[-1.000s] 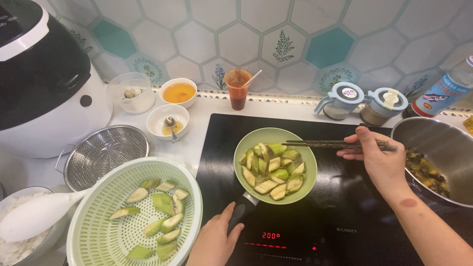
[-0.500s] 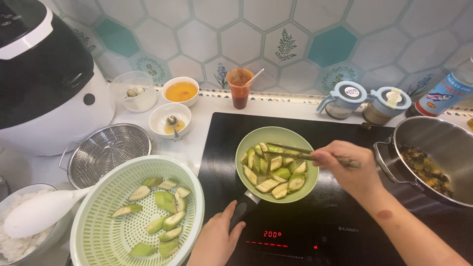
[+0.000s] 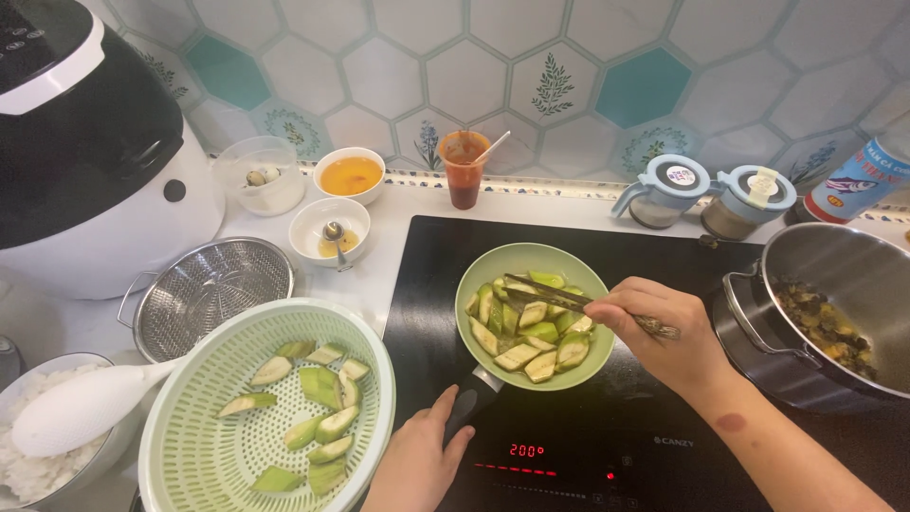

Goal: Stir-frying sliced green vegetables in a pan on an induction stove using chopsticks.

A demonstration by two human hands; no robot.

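The step in hand looks like frying: pale green vegetable slices (image 3: 531,334) lie in a small green pan (image 3: 474,284) on a black induction hob (image 3: 427,256), and they are being turned or spread. The left hand (image 3: 417,465) has its grip closed round the pan's dark handle (image 3: 471,403), which runs from that grip up and to the right into the pan. The right hand (image 3: 664,332) has its grip pinched together on a pair of dark chopsticks (image 3: 545,291); from that grip they reach leftward across the pan, tips lying over the slices at the far side. Whether the tips clamp a slice cannot be told.

Left of the handle grip, just beside it on the bench (image 3: 398,204), stands a green colander (image 3: 171,427) with more raw slices (image 3: 318,398) in it. A steel strainer (image 3: 204,289) sits beyond that, and a white rice paddle (image 3: 81,408) rests over a bowl of rice (image 3: 28,465) further left. To the right of the chopstick grip is a steel pot (image 3: 853,265) with dark cooked food inside.

Judging by the pieces in the colander, the frying is partway. The next move would call for a firm hold on the handle so the pan does not swing, while the chopstick tips close on one slice at a time and flip it without pushing others over the rim
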